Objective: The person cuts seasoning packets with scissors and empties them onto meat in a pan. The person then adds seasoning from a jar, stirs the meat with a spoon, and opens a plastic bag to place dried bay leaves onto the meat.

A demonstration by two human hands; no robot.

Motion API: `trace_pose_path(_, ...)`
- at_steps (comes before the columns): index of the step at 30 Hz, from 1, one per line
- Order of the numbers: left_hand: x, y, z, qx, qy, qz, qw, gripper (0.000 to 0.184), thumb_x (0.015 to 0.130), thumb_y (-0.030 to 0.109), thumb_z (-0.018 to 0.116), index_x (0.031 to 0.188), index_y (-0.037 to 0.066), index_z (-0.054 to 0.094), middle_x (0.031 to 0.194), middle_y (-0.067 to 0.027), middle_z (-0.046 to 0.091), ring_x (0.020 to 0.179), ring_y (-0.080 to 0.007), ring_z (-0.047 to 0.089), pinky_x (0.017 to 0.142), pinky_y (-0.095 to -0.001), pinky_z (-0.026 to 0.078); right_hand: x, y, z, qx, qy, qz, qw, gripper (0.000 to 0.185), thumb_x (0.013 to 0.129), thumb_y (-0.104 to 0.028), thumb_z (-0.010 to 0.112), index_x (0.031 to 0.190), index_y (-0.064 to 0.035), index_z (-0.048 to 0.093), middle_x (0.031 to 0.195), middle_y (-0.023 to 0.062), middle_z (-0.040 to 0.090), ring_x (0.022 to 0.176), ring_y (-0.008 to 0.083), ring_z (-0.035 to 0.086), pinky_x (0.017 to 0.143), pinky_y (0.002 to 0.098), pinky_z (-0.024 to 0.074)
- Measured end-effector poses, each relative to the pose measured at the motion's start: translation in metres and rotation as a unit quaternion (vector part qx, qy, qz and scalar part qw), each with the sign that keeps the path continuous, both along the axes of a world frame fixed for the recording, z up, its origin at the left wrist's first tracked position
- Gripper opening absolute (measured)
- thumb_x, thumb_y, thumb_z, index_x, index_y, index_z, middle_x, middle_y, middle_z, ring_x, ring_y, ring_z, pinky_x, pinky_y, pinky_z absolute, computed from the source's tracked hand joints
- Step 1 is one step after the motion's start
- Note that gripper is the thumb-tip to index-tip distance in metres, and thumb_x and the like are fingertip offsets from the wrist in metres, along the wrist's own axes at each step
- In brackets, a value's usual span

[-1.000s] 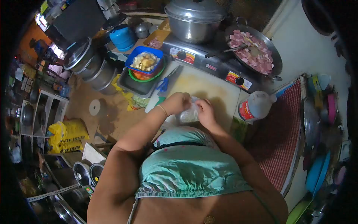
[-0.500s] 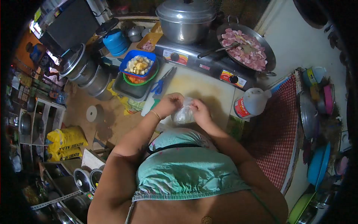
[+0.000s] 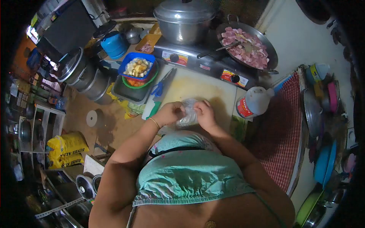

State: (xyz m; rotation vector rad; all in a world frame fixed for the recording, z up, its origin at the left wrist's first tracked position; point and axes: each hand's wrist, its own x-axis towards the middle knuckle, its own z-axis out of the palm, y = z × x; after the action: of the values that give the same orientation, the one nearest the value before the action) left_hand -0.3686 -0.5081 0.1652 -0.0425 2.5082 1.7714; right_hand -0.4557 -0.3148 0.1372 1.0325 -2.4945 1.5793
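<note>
A clear plastic bag (image 3: 187, 118) is between my two hands, at the near edge of a white cutting board (image 3: 190, 81). My left hand (image 3: 170, 113) pinches the bag's left side, fingers closed. On the other side my right hand (image 3: 204, 113) grips the bag's upper edge between thumb and fingers. What the bag contains, if anything, I cannot make out. Left of my left hand lie a green-handled knife (image 3: 155, 108) and blue-handled scissors (image 3: 157, 90), both on the board.
Behind the board stands a gas stove (image 3: 190, 62) with a large lidded pot (image 3: 184, 22) and a wok (image 3: 270, 49) of cut meat. A vinegar jug (image 3: 254, 102) is at right, a blue basket (image 3: 137, 67) of peeled pieces at left.
The bag's top, gathered upright between my fingers before, is now lower and spread wider. My hands have moved slightly apart. The whole view has shifted a little.
</note>
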Motion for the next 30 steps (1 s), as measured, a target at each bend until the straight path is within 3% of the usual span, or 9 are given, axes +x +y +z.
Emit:
trace_pose_path(2, 0.0, 0.004, 0.026, 0.072, -0.114, 0.078, 0.988, 0.007, 0.087, 0.007, 0.066, 0.086, 0.004, 0.06, 0.08, 0.0009, 0.06, 0.072, -0.0111, 0.052, 0.066, -0.0303, 0.047, 0.0, 0.001, 0.005, 0.0, 0.006, 0.023, 1.0, 0.016, 0.077, 0.002, 0.063, 0.089, -0.0075, 0.062, 0.09, 0.0148, 0.059, 0.087, 0.0363, 0.058, 0.075, 0.0429, 0.048)
trace_pose_path(5, -0.005, 0.014, 0.028, 0.074, 0.016, 0.07, 0.995, 0.01, 0.081, 0.004, 0.071, 0.085, 0.004, 0.062, 0.082, -0.0032, 0.063, 0.072, -0.0153, 0.057, 0.066, -0.0319, 0.048, 0.001, 0.0, 0.012, -0.002, 0.039, 0.055, 0.998, 0.015, 0.078, 0.002, 0.062, 0.09, -0.006, 0.062, 0.09, 0.015, 0.059, 0.086, 0.0361, 0.059, 0.074, 0.0427, 0.0485)
trace_pose_path(8, -0.003, 0.018, 0.01, -0.141, 0.233, -0.005, 0.962, 0.012, 0.075, 0.002, 0.071, 0.084, 0.004, 0.064, 0.08, -0.008, 0.064, 0.072, -0.0252, 0.062, 0.066, -0.0361, 0.049, 0.004, -0.002, 0.019, -0.024, 0.035, 0.062, 0.997, 0.014, 0.079, 0.003, 0.062, 0.091, -0.0045, 0.062, 0.091, 0.0151, 0.059, 0.085, 0.0354, 0.059, 0.074, 0.0417, 0.0486)
trace_pose_path(11, 0.008, 0.016, 0.009, -0.185, 0.211, -0.028, 0.959, 0.015, 0.072, 0.0, 0.07, 0.085, 0.004, 0.066, 0.079, -0.0123, 0.064, 0.074, -0.034, 0.062, 0.068, -0.0399, 0.049, 0.007, -0.002, 0.018, -0.038, 0.036, 0.058, 0.997, 0.016, 0.079, 0.004, 0.061, 0.093, -0.0038, 0.063, 0.09, 0.0155, 0.058, 0.083, 0.0352, 0.057, 0.073, 0.0406, 0.0478)
trace_pose_path(17, 0.01, 0.013, 0.009, -0.165, 0.243, -0.059, 0.954, 0.012, 0.077, 0.007, 0.069, 0.088, 0.003, 0.067, 0.078, -0.0152, 0.064, 0.072, -0.0348, 0.063, 0.066, -0.0401, 0.049, 0.005, -0.001, 0.01, -0.045, 0.063, 0.069, 0.995, 0.016, 0.079, 0.004, 0.061, 0.092, -0.0043, 0.062, 0.091, 0.016, 0.056, 0.083, 0.0373, 0.057, 0.073, 0.0438, 0.0479)
trace_pose_path(20, 0.008, 0.021, 0.02, -0.145, 0.008, 0.047, 0.988, 0.013, 0.082, 0.013, 0.067, 0.089, 0.002, 0.067, 0.078, -0.0181, 0.065, 0.07, -0.0348, 0.063, 0.064, -0.0408, 0.049, 0.004, 0.001, 0.007, -0.009, 0.062, 0.064, 0.996, 0.016, 0.079, 0.003, 0.061, 0.093, -0.0043, 0.061, 0.093, 0.0166, 0.057, 0.087, 0.0382, 0.057, 0.076, 0.0443, 0.0478)
trace_pose_path(23, 0.002, 0.028, 0.014, -0.144, 0.053, 0.109, 0.982, 0.015, 0.085, 0.016, 0.066, 0.089, 0.001, 0.066, 0.077, -0.0208, 0.065, 0.067, -0.0345, 0.062, 0.064, -0.0412, 0.05, 0.006, 0.003, 0.006, -0.008, 0.031, 0.073, 0.997, 0.018, 0.079, 0.003, 0.062, 0.095, -0.0039, 0.06, 0.098, 0.0177, 0.058, 0.093, 0.0385, 0.057, 0.082, 0.0446, 0.0472)
trace_pose_path(26, -0.007, 0.023, 0.001, -0.202, 0.027, 0.057, 0.977, 0.021, 0.083, 0.021, 0.066, 0.088, 0.001, 0.066, 0.079, -0.022, 0.065, 0.069, -0.0356, 0.064, 0.067, -0.0426, 0.05, 0.006, 0.003, -0.003, -0.018, 0.048, 0.083, 0.995, 0.018, 0.079, 0.003, 0.061, 0.094, -0.0053, 0.061, 0.097, 0.0165, 0.058, 0.092, 0.0379, 0.056, 0.08, 0.0453, 0.0464)
trace_pose_path(30, -0.019, 0.032, 0.03, -0.322, -0.039, -0.008, 0.946, 0.03, 0.082, 0.034, 0.061, 0.089, 0.006, 0.069, 0.083, -0.0192, 0.068, 0.079, -0.0385, 0.065, 0.07, -0.0472, 0.051, 0.003, 0.002, -0.047, 0.0, 0.097, 0.083, 0.992, 0.021, 0.077, 0.005, 0.058, 0.093, -0.0073, 0.062, 0.095, 0.0153, 0.057, 0.092, 0.0372, 0.055, 0.08, 0.0461, 0.0451)
